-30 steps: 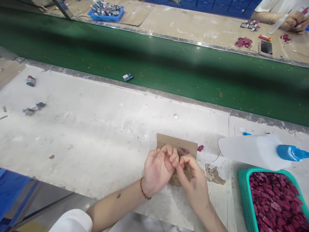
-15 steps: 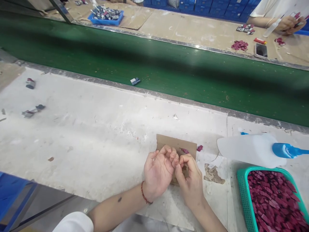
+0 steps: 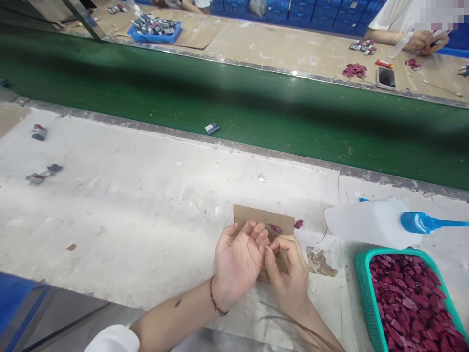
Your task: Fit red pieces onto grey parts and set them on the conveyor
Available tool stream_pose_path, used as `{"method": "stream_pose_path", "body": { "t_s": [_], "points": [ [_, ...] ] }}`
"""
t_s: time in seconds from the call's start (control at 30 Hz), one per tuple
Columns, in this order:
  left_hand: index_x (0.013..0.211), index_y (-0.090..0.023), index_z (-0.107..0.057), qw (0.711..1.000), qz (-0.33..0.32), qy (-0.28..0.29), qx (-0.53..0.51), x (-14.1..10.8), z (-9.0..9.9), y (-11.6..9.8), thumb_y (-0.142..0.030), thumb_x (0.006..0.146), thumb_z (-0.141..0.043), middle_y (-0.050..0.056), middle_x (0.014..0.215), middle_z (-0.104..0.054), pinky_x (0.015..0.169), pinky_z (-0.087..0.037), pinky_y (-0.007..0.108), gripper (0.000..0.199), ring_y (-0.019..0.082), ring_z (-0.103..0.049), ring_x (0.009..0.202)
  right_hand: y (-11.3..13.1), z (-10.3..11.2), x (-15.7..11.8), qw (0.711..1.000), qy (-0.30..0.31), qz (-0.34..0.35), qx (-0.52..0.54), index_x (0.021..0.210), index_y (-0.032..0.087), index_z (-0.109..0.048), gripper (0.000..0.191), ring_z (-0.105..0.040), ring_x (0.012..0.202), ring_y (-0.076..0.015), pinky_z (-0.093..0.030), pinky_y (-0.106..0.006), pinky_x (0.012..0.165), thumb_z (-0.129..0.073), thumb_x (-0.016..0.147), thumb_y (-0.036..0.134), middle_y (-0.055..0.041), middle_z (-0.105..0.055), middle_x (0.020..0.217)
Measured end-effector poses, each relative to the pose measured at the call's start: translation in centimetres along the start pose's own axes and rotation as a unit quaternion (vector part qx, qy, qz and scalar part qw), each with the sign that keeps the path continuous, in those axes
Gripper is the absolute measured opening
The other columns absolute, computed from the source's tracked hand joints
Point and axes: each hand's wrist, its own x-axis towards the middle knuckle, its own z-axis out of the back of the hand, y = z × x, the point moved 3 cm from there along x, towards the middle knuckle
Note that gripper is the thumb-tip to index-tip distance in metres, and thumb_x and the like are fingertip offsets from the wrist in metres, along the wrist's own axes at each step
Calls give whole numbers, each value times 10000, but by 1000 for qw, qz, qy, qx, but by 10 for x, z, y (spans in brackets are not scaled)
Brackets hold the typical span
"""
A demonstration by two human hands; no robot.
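My left hand is palm up with its fingers loosely curled, and nothing shows on the palm. The thumb and forefinger of my right hand pinch together at the left hand's little-finger side; anything between them is too small to make out. Under and behind both hands lies a piece of brown cardboard. A small maroon piece rests on it, and a maroon cluster sits just off its right edge. To the right stands a green basket full of maroon pieces.
A white glue bottle with a blue nozzle lies behind the basket. Beyond the table a green conveyor belt carries a small grey-blue piece. Assembled pieces sit at left. Across the belt are a blue tray and a co-worker's hands.
My hands keep nearly the same pose at the cardboard. The grey-blue piece on the belt has moved right. The whole view has shifted slightly.
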Motion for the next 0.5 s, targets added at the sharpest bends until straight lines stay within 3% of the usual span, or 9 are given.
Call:
{"method": "stream_pose_path", "body": {
  "t_s": [0.13,0.33,0.5],
  "points": [
    [655,-144,-562,1000,-11,27,10,-1,-2,-1,-253,886,-355,41,660,-532,552,-557,225,329,129,-585,570,1,3,2,998,-17,-43,35,966,243,-608,138,-603,742,-142,-496,-251,649,-608,870,143,6,-614,832],
    [630,-145,-547,997,-30,61,38,4,-2,1,-232,821,-414,35,649,-503,572,-552,239,248,137,-560,585,-2,4,1,991,-33,-112,61,799,225,-622,91,-614,692,-148,-503,-253,616,-613,879,182,6,-640,750],
    [629,-154,-540,995,-43,69,54,7,-1,1,-230,786,-467,25,638,-494,563,-535,238,189,140,-549,579,-7,2,3,986,12,-145,82,796,222,-565,97,-611,675,-154,-507,-256,601,-564,893,212,-3,-622,748]
  ]
}}
